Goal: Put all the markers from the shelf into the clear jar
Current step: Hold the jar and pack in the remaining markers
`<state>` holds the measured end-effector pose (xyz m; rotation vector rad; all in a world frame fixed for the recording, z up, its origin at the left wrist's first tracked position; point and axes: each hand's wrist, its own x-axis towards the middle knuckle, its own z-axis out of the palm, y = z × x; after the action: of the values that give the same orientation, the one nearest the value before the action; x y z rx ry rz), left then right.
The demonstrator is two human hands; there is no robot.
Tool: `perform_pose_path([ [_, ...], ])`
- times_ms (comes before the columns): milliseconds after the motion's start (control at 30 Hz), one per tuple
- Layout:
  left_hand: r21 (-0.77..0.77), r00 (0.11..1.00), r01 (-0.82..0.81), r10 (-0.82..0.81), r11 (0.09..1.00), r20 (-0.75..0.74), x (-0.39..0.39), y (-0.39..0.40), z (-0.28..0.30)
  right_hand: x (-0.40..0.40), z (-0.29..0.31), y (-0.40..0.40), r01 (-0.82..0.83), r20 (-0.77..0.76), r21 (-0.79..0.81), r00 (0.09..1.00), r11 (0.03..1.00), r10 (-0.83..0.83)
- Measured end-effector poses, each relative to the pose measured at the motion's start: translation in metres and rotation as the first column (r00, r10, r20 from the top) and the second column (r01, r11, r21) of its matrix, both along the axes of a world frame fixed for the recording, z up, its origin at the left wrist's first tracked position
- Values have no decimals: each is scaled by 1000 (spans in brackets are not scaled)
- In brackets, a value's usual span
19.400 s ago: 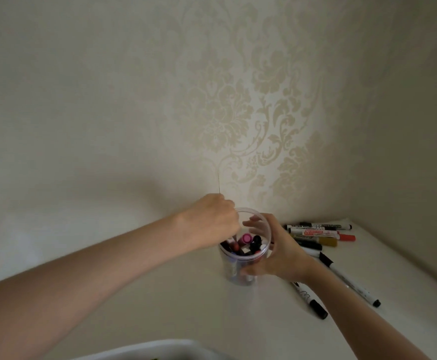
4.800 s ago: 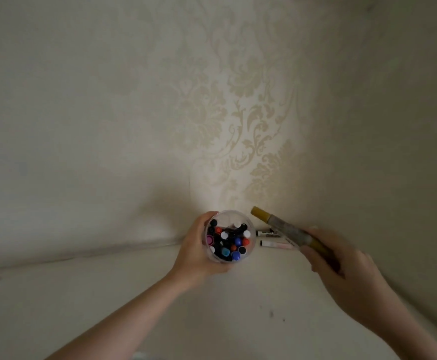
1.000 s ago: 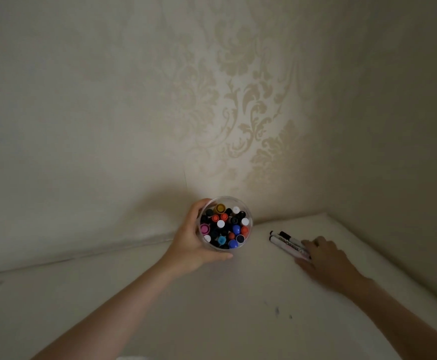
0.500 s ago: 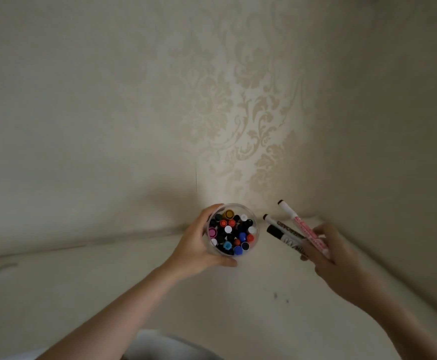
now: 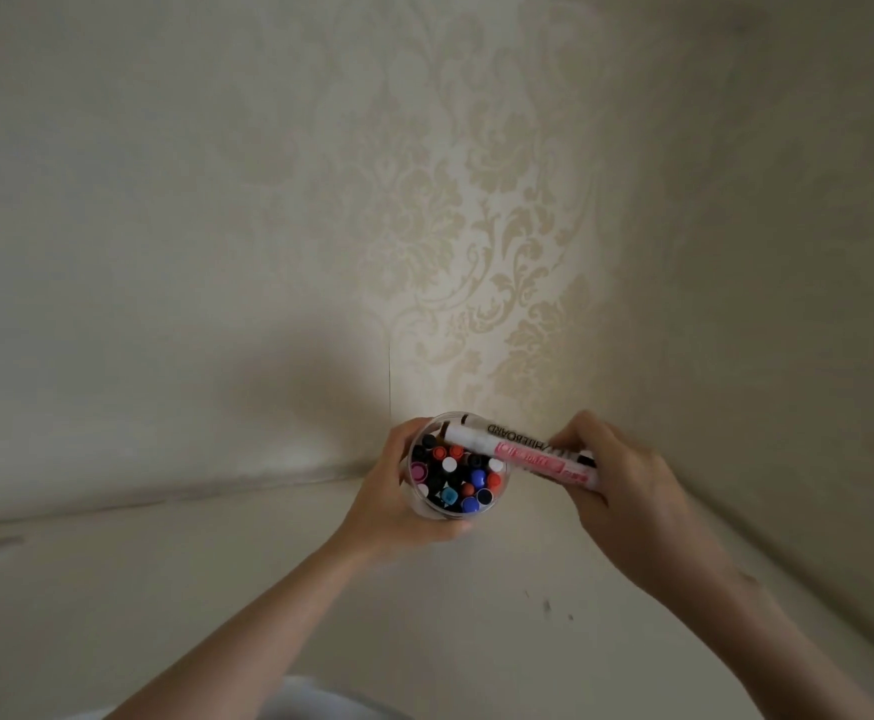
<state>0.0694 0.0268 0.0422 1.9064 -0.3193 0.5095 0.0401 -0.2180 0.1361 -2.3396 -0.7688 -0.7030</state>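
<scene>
Since a second ago the right hand (image 5: 627, 491) has lifted the last two markers (image 5: 520, 452) off the shelf (image 5: 476, 615), where they lay to the right of the clear jar (image 5: 457, 467), and carried them to the jar's mouth. It is closed around their rear ends, one white barrel with black lettering and one with a pink label, both lying nearly level across the far right of the rim, tips over the opening, not yet tipped in. The left hand (image 5: 398, 504) is wrapped around the jar's left and near wall, steadying it. No marker is visible on the shelf around the jar, so in my judgement these two are the final load. Count: one jar, two markers in hand, and roughly fifteen coloured caps showing inside the jar, packed tightly; an exact figure cannot be told. Finding room among them may be the difficulty.
</scene>
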Motion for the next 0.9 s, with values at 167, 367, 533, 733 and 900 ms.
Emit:
perform_pose_path([
  [167, -14, 1000, -2, 1, 1000, -22, -3, 4, -2, 19, -47, -40, 270, -153, 67, 954, 961, -258],
  [367, 44, 1000, 0, 1, 999, -15, -2, 3, -1, 38, -126, -44, 415, -291, -338, 808, 845, -513],
  [533, 85, 1000, -1, 1, 996, -3, -4, 1, -2, 37, -138, -38, 367, -173, -527, 836, 766, -520],
  [733, 104, 1000, -6, 6, 995, -2, -2, 0, -2, 35, -105, -49, 271, -489, -390, 750, 880, -446],
  [900, 95, 1000, 6, -5, 995, -15, -2, -3, 0, 19, -50, -64, 196, -812, 278, 572, 940, 120],
])
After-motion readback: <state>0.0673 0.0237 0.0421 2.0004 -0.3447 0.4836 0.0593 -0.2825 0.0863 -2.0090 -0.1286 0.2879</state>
